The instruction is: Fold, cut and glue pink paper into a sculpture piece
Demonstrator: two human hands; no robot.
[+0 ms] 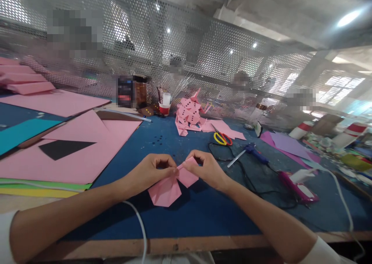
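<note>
Pink sheets stacked far left on blue table; left hand pinching folded pink paper at table's near middle; right hand gripping its other flap; scissors, glue gun further right.

On the table, the folded paper piece lies centre front, gripped between the left hand and the right hand. Left of it lies a stack of paper sheets; to the right lie the scissors, a glue gun and, nearer the front, a second tool. Behind, a pile of folded paper figures sits before the mesh screen, with a cup just to its left.
</note>
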